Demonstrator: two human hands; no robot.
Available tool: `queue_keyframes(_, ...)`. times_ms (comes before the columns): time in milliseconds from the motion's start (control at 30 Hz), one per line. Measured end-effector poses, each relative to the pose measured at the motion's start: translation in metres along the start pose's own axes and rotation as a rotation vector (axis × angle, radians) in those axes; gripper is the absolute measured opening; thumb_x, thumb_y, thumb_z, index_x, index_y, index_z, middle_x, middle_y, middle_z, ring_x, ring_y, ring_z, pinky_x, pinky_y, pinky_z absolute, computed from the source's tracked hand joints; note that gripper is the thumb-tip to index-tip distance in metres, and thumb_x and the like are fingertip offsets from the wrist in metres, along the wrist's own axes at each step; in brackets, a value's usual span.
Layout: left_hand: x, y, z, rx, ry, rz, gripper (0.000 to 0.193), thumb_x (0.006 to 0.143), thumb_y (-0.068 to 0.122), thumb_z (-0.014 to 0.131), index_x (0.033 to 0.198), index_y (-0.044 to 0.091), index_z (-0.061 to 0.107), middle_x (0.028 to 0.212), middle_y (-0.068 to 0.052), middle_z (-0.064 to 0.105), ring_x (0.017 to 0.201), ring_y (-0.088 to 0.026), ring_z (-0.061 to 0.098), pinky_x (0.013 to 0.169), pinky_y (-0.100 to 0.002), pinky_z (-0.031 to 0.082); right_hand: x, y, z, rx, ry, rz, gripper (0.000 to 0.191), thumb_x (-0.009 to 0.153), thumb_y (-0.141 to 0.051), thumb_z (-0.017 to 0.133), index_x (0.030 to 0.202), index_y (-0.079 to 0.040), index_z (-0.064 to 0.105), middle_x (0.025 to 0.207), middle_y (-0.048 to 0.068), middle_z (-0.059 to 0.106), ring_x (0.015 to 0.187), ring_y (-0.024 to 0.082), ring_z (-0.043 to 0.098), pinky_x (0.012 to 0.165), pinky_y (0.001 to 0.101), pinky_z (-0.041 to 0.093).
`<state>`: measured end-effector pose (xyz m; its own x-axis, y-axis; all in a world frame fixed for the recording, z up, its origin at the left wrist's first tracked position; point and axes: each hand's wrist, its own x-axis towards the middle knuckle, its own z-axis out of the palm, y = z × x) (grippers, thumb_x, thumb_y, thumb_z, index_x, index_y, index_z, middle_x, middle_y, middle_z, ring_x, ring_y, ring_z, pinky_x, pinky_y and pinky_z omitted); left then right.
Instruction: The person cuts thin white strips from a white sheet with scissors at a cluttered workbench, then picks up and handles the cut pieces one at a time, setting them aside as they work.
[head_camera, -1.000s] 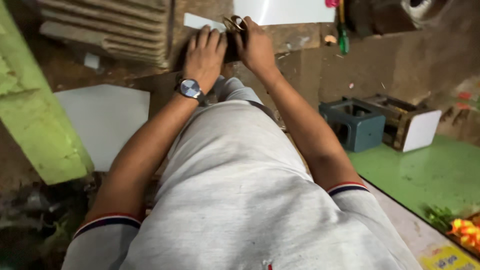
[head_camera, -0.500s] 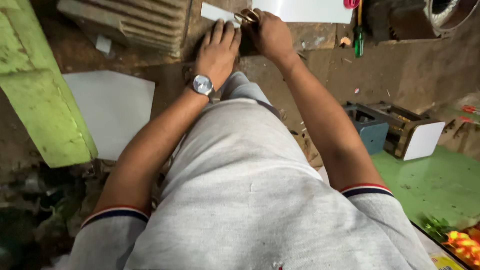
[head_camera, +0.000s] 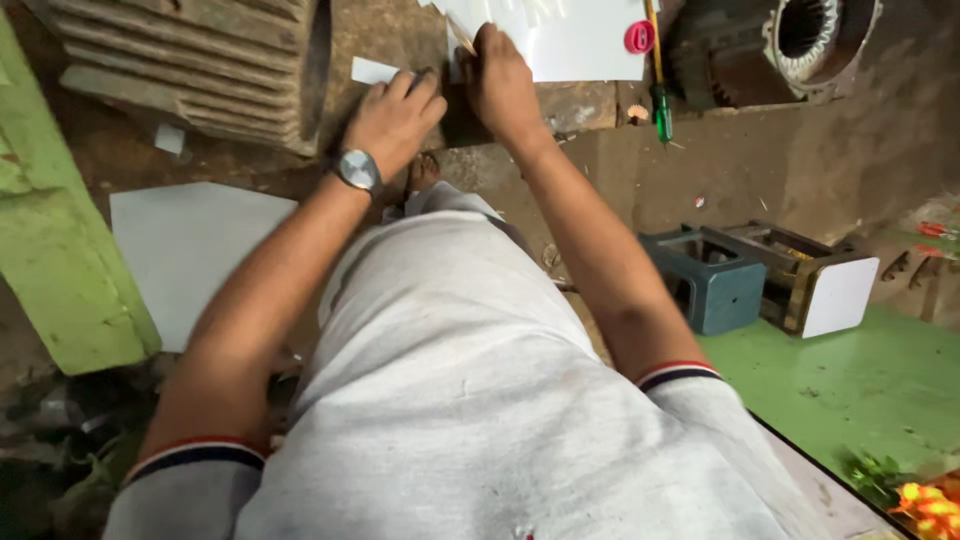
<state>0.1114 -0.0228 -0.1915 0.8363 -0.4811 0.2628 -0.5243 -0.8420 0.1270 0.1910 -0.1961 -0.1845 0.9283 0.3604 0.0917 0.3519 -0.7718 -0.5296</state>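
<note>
A ribbed metal motor housing (head_camera: 200, 70) lies at the far left, with a small white scrap (head_camera: 168, 138) just beside it. Nearer on the left, a pale sheet (head_camera: 190, 255) lies flat next to a green painted beam (head_camera: 55, 260). At the far right, a green-handled screwdriver (head_camera: 661, 105) lies near a pink round cap (head_camera: 639, 37) and an open motor stator (head_camera: 810, 40). On the right, a blue-grey block (head_camera: 715, 285) touches a metal frame with a white plate (head_camera: 815, 285) beside a green surface (head_camera: 850, 380).

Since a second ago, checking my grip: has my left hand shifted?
Cannot tell. The left hand rests beside the ribbed metal casing as before; the camera itself moved.
</note>
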Motion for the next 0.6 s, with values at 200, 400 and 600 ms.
queue_keyframes(200, 0.013, -0.010, -0.012, -0.085, 0.042, -0.233, 0.025, 0.096, 0.007, 0.061, 0.120, 0.005, 0.065, 0.125, -0.014, 0.059, 0.106, -0.033, 0.063, 0.077, -0.043, 0.053, -0.014, -0.012, -0.024, 0.085, 0.160, -0.164, 0.046, 0.087, -0.004, 0.076, 0.129, -0.003, 0.057, 0.120, 0.017, 0.065, 0.112, 0.039, 0.060, 0.098, 0.0458, 0.048)
queue_keyframes(400, 0.020, -0.002, -0.059, -0.627, 0.444, -0.578, 0.015, 0.103, 0.004, 0.066, 0.117, -0.001, 0.062, 0.116, -0.020, 0.063, 0.103, -0.039, 0.064, 0.087, -0.047, 0.052, -0.015, -0.042, -0.028, 0.204, 0.237, -0.467, 0.051, 0.091, -0.012, 0.086, 0.132, -0.004, 0.057, 0.125, 0.013, 0.065, 0.116, 0.036, 0.062, 0.100, 0.0440, 0.049)
queue_keyframes(600, -0.010, 0.005, -0.084, -0.490, 0.425, -0.657, 0.009, 0.100, 0.009, 0.067, 0.100, 0.000, 0.065, 0.091, -0.018, 0.068, 0.088, -0.038, 0.063, 0.076, -0.049, 0.048, -0.015, -0.055, -0.015, 0.380, 0.237, -0.556, 0.040, 0.094, -0.012, 0.086, 0.128, -0.005, 0.065, 0.124, 0.011, 0.064, 0.110, 0.032, 0.066, 0.093, 0.0408, 0.056)
